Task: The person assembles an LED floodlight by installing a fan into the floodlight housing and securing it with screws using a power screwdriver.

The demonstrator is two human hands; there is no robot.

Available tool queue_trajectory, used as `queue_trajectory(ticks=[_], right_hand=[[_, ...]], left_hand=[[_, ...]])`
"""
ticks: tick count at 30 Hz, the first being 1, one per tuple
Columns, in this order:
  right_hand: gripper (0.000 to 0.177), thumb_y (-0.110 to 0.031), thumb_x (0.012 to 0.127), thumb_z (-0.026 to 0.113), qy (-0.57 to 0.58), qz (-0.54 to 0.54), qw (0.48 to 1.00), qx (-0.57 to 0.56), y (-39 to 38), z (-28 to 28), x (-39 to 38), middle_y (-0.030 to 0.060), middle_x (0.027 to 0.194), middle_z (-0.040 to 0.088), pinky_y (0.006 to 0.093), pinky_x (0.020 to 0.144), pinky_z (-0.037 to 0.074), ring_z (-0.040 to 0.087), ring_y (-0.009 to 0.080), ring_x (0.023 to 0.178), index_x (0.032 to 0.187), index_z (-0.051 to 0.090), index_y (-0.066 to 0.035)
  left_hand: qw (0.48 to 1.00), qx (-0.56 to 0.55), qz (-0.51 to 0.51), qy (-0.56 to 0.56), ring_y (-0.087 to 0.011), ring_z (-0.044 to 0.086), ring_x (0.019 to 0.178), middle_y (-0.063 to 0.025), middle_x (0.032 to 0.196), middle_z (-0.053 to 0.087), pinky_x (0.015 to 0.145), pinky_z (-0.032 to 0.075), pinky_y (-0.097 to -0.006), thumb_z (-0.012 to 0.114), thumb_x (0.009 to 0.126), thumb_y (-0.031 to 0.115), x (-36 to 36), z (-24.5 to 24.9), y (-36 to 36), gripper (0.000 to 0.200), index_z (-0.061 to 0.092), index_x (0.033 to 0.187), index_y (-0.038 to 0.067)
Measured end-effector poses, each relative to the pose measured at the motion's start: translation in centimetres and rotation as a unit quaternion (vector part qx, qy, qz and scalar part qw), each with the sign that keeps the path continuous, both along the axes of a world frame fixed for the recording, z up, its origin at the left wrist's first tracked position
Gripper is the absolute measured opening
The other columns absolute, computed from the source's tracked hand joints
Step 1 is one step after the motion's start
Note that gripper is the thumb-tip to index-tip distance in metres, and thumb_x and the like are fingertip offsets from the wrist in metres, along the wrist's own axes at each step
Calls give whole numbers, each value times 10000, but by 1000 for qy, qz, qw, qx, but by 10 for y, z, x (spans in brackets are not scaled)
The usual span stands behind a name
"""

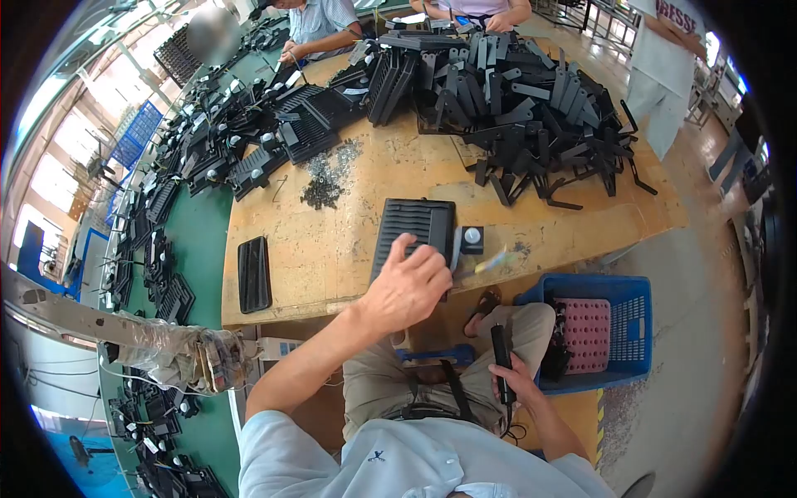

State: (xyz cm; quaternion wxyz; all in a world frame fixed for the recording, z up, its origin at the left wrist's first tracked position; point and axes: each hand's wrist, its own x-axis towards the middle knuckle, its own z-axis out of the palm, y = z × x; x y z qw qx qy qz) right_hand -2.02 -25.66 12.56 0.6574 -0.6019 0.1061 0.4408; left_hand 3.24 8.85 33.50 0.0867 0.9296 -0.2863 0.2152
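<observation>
Left hand (408, 286) is stretched out over the bench (332, 266), fingers curled and bunched, sitting on the near end of a ribbed black casing (411, 224). Honestly can't tell if it's pinching anything or just resting there. The casing lies flat close to the front edge of the bench, roughly mid-way along it. Just beside it on the right is a small black block with a white round cap (471, 238).

Right hand (516, 383) is down low by the person's lap, below the bench's front edge, wrapped tight around a black screwdriver (501, 344) that points up.

Other stuff around: a flat black panel (254, 274) lies near the front left corner of the bench, well apart from the casing. A loose heap of screws (328, 178) sits further back, toward the middle. A big messy pile of black brackets (531, 108) takes up the far right part. More ribbed casings (307, 124) are stacked along the far left. On the floor, off the bench's right front corner, there's a blue basket (631, 307) with a pink tray (585, 332) in it. Other people are working at the far edge.
</observation>
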Motion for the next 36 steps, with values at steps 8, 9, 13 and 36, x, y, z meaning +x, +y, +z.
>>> queue_trajectory(ticks=[8,9,13,36], right_hand=[[341,-176,960,762,-3,-42,999,-3,1,0,-10,52,731,575,360,439,511,622,194,528,1066,444,-111],[341,-177,959,764,-3,-45,999,-1,2,0,-10,51,732,576,360,439,510,622,192,528,1063,447,-109],[347,-183,952,775,-10,-54,999,2,3,-4,-12,47,733,576,360,438,503,621,186,529,1054,454,-102],[352,-185,947,769,11,-37,998,46,-14,-10,1,58,759,589,367,471,530,633,201,548,1069,449,-105]], left_hand=[[988,-115,-69,78,-366,617,1187,-162,1158,656,1140,431,-536,716,945,145,39,-28,20,225,613,1084,2],[989,-115,-60,75,-374,618,1183,-172,1164,657,1139,434,-533,716,945,143,46,-27,24,231,611,1090,-3],[990,-130,-35,47,-411,619,1224,-202,1203,672,1145,443,-512,743,929,172,63,-32,29,259,625,1064,-14],[990,-93,0,109,-370,689,998,-144,1058,709,855,558,-430,742,904,156,189,42,-7,226,727,1077,12]])
